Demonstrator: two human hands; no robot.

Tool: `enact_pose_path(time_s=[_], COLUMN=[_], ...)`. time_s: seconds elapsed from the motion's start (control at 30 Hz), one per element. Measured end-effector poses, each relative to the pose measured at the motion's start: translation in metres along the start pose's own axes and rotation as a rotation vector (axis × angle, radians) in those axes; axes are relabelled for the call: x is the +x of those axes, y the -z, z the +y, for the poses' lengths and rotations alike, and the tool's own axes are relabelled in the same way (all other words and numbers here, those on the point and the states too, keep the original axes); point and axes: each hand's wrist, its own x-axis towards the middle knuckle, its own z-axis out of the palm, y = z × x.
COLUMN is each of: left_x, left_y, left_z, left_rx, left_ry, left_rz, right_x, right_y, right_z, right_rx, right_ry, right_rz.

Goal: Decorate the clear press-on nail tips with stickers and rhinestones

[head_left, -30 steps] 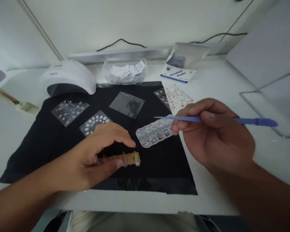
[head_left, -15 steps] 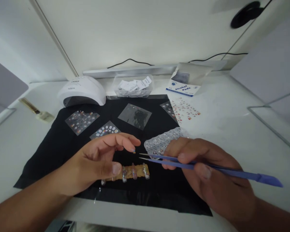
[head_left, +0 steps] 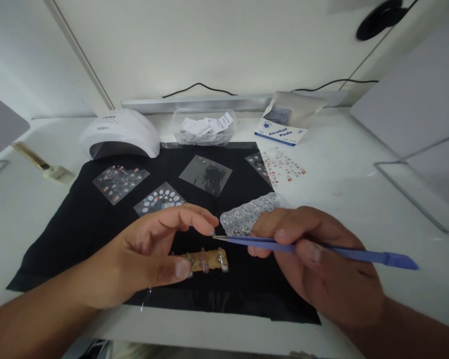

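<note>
My right hand (head_left: 322, 264) grips blue tweezers (head_left: 258, 243), whose tips are closed together at my left index fingertip. On that fingertip sits a tiny blue and yellowish piece (head_left: 213, 234), too small to name, that the tips touch. My left hand (head_left: 134, 254) is open, thumb and index finger apart. Beneath my left thumb lies a tan strip (head_left: 215, 260) carrying several shiny false nails (head_left: 204, 262); its left end is hidden by the hand, and I cannot tell whether the thumb touches it. Behind my right fingers is a clear case of rhinestones (head_left: 243, 215), partly covered.
A black mat (head_left: 78, 239) covers the white table. Sticker sheets (head_left: 121, 182) lie across it, one overhanging its right edge. Along the back stand a white nail lamp (head_left: 121, 132), a clear box of packets (head_left: 204, 130) and an alcohol pads box (head_left: 284, 127). A polish bottle (head_left: 58, 173) lies left.
The tweezers have moved left to my left fingertip, and their tips, apart before, are now closed. The view has shifted slightly.
</note>
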Motion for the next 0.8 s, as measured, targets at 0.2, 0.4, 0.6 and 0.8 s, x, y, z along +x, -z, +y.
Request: enact_pose_path(time_s=[0.2,0.4,0.6,0.8], left_x=[0.000,-0.004,-0.010,-0.009], left_y=[-0.001,-0.006,-0.003,-0.006], left_z=[0.004,0.017,0.020,0.019], left_rx=[0.078,0.358,0.479,0.486], left_ry=[0.036,0.087,0.107,0.098], left_rz=[0.050,0.122,0.122,0.138], right_x=[0.001,0.001,0.000,0.000], right_y=[0.002,-0.002,-0.005,-0.007], right_z=[0.000,0.002,0.003,0.005], right_rx=[-0.008,-0.030,-0.036,0.001], right_ry=[-0.007,-0.001,-0.024,-0.034], right_rz=[0.006,-0.015,-0.055,-0.079])
